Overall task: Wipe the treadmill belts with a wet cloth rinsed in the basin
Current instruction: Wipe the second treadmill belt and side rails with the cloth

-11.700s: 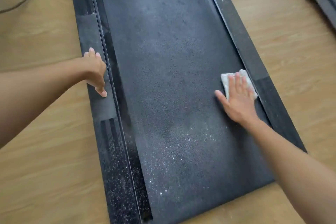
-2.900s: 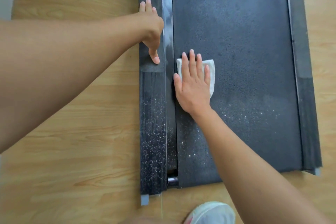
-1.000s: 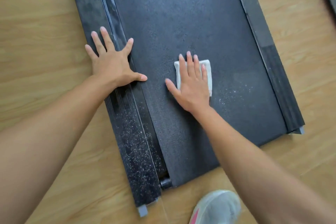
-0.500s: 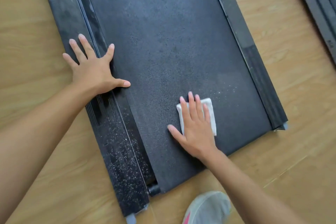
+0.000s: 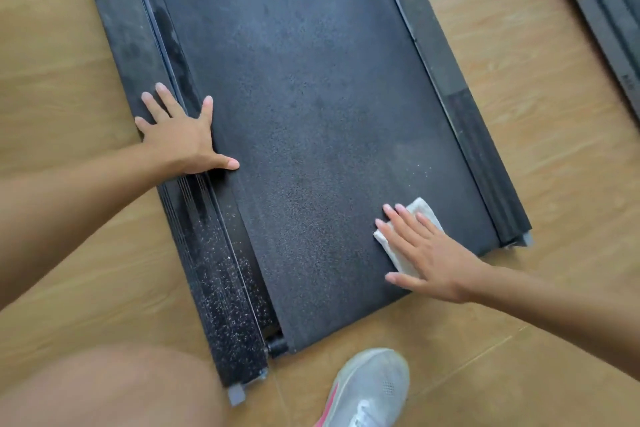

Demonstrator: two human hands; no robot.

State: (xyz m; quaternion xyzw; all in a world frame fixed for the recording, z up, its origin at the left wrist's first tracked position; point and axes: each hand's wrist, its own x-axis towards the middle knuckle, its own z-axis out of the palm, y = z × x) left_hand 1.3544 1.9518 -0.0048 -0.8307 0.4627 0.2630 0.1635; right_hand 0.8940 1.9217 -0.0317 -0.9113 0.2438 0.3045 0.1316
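Right hand (image 5: pixel 433 253) flat on cloth (image 5: pixel 424 210), left hand (image 5: pixel 180 139) flat on side rail (image 5: pixel 221 288); shoe (image 5: pixel 370 388) nearby

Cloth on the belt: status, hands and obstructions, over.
Right hand flat, pressing white cloth on belt near its right end corner. Left hand spread flat across left side rail. White specks on that rail; nothing blocks the cloth.

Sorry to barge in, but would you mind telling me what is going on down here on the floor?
A person is wiping a treadmill belt with a folded white cloth. The right hand presses the cloth flat, fingers straight, near the belt's near right corner. The left hand rests spread on the left side rail, whose near end is dotted with white specks. No basin is in view.
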